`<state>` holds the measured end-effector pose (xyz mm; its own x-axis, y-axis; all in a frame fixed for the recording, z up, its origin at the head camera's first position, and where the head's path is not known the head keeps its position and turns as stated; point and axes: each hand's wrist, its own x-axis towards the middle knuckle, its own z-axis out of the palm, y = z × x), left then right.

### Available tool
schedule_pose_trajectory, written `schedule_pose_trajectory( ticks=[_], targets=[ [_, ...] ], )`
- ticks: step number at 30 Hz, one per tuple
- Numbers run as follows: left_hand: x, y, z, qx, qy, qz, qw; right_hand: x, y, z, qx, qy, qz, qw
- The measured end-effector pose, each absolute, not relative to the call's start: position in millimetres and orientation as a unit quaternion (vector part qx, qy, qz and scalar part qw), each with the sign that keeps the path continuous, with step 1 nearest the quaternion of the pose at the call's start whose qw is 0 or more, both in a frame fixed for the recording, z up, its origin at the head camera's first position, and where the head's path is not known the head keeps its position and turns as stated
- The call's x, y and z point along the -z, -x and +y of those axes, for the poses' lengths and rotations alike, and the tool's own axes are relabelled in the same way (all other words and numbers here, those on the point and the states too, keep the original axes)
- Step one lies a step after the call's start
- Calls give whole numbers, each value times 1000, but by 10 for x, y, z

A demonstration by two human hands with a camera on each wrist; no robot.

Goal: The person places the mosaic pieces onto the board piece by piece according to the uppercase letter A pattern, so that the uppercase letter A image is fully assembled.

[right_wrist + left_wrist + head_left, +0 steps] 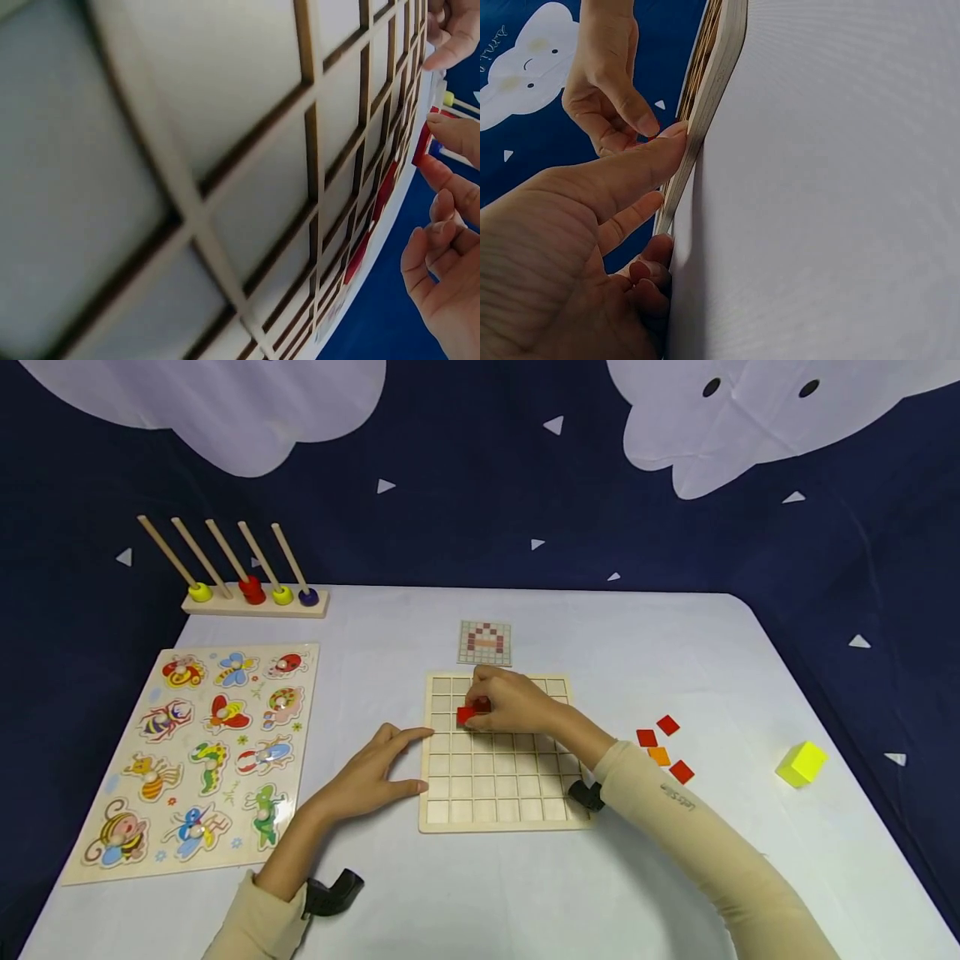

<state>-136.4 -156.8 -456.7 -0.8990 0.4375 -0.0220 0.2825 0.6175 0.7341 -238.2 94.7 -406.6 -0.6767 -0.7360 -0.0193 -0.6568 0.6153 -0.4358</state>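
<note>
In the head view a wooden grid board (495, 826) lies on the white table. My right hand (512, 703) is over its upper left part, pinching a red square tile (465, 716) between thumb and index finger. The right wrist view shows this held tile (423, 142) tilted above the grid, with red tiles (385, 189) set in cells farther along. My left hand (375, 774) touches the board's left edge with thumb and index fingertips, its fingers spread. In the left wrist view the left thumb (641, 169) lies against the board's side.
A small pattern card (468, 656) lies behind the board. Several loose red tiles (681, 772) and an orange tile (659, 756) lie to the right, near a yellow block (802, 764). At left are an insect puzzle (311, 681) and a peg rack (255, 609) with coloured beads.
</note>
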Motion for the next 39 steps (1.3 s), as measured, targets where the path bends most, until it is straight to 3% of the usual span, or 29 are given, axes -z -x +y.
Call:
schedule_pose_trajectory(
  ticks=[18, 26, 39],
  targets=[
    [4563, 1366, -1550, -390, -205, 893, 91, 4143, 2318, 840, 152, 399, 902, 65],
    [4589, 1354, -1563, -394, -207, 891, 88, 4085, 2287, 830, 137, 395, 905, 75],
    [4532, 1330, -1542, -392, -200, 894, 91, 3916, 2261, 1516, 208, 340, 913, 84]
  ],
)
